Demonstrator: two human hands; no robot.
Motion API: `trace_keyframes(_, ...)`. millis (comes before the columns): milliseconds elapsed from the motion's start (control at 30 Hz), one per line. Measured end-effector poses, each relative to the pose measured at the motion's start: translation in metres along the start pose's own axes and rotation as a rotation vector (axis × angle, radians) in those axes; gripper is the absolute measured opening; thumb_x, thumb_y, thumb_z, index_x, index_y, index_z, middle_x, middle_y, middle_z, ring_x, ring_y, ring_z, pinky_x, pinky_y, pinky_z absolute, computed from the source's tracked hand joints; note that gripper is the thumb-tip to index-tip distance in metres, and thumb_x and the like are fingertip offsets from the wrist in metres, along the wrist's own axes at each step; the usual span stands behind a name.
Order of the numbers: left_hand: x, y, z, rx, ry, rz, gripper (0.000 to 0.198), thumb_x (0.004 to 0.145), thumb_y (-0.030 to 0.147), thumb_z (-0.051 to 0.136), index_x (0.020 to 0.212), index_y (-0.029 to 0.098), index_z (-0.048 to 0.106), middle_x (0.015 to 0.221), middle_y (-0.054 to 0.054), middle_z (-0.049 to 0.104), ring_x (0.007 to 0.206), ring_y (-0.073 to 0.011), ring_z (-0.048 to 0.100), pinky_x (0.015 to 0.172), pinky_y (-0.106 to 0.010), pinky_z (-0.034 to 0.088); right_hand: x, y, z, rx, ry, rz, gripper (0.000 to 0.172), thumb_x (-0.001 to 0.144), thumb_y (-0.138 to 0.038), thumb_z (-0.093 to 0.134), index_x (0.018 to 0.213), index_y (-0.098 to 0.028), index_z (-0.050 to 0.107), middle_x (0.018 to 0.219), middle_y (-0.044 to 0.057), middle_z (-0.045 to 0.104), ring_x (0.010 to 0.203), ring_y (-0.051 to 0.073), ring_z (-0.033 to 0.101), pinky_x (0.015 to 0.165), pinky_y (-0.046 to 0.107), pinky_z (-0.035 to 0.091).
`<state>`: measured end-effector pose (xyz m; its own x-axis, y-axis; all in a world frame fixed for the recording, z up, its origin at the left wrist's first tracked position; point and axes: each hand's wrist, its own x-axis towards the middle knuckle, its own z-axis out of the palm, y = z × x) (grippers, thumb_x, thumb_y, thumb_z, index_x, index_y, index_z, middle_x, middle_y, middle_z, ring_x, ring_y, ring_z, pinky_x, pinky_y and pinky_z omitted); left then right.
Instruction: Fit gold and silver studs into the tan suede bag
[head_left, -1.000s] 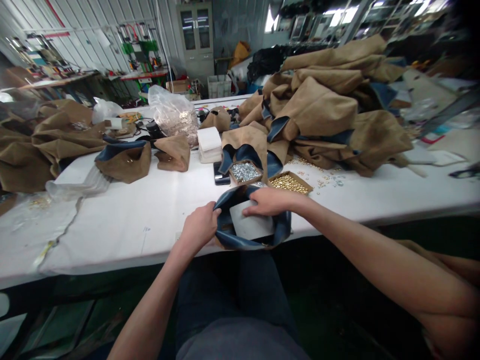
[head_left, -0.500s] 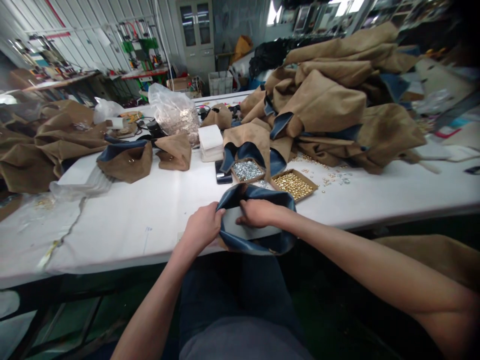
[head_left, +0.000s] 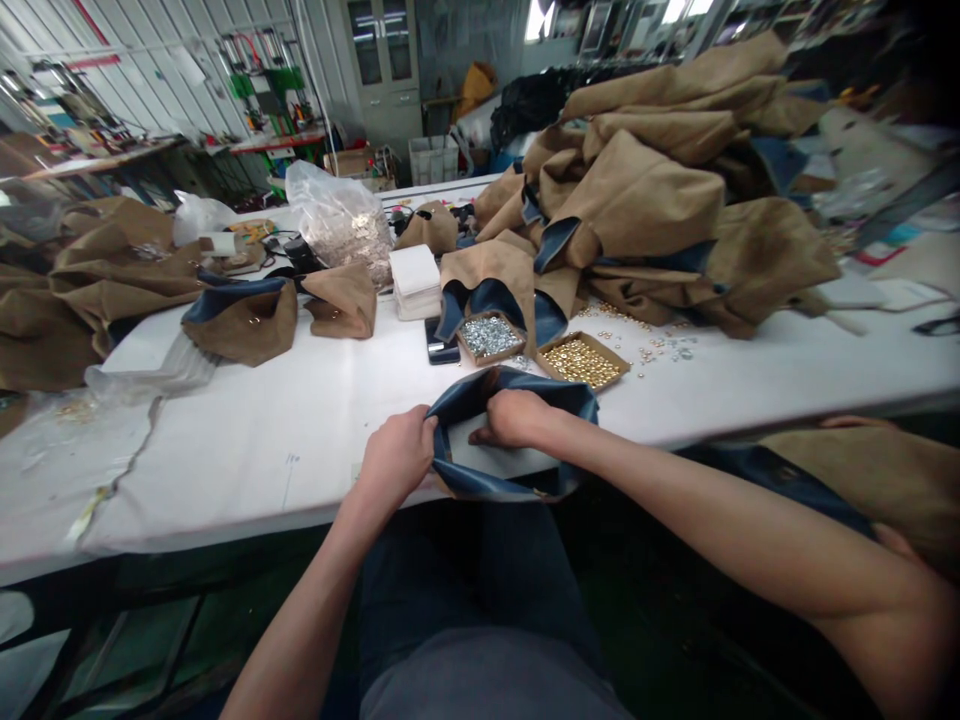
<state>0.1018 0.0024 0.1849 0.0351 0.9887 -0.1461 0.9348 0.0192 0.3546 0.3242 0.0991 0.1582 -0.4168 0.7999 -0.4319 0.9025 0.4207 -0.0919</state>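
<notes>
Close to the table's front edge lies an open bag (head_left: pixel 517 487) with a blue lining and brown outer side. My left hand (head_left: pixel 401 447) grips its left rim, thumb inside the lining. Reaching over the right rim, my right hand (head_left: pixel 517 418) is inside the bag with its fingers curled, low over a pale flat board (head_left: pixel 517 461) at the bottom. Whether those fingers hold the board or something smaller is hidden. Just beyond the bag sit a box of gold-coloured studs (head_left: pixel 581 362) and a box of silver-coloured studs (head_left: pixel 491 337).
Brown bags (head_left: pixel 645 190) are heaped at the back right. A phone (head_left: pixel 442 343), white stacked pads (head_left: pixel 415 283) and a clear plastic sack (head_left: pixel 341 225) stand behind. Plastic-wrapped boards (head_left: pixel 154 350) lie left. At right, another person's hand (head_left: pixel 896 543) holds a brown bag (head_left: pixel 892 470).
The view has shifted slightly. My right hand has moved a little within the bag, and the bag's mouth has changed shape slightly. Another person's hands and more of their bag have appeared at right.
</notes>
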Motion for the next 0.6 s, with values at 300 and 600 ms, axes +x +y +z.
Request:
trace_keyframes(300, -0.004, 0.001, -0.002, -0.119, -0.021, 0.043, 0.035, 0.122, 0.043, 0.046, 0.113, 0.025, 0.075, 0.102, -0.009, 0.083, 0.089, -0.0264, 0.078, 0.077, -0.033, 0.049, -0.009, -0.006, 0.006, -0.011, 0.03, 0.028, 0.08, 0.108, -0.079, 0.076, 0.139, -0.005, 0.079, 0.129, 0.028, 0.079, 0.125, 0.048, 0.078, 0.102, 0.051, 0.066)
trace_keyframes(600, -0.001, 0.012, -0.003, -0.115, -0.008, 0.065, 0.032, 0.119, 0.043, 0.05, 0.126, 0.026, 0.077, 0.108, -0.01, 0.085, 0.094, -0.0283, 0.08, 0.078, -0.034, 0.049, -0.028, -0.005, 0.02, 0.051, 0.071, -0.102, 0.097, 0.088, -0.053, 0.108, 0.159, -0.01, 0.057, 0.159, 0.028, 0.055, 0.123, 0.045, 0.077, 0.098, 0.044, 0.067)
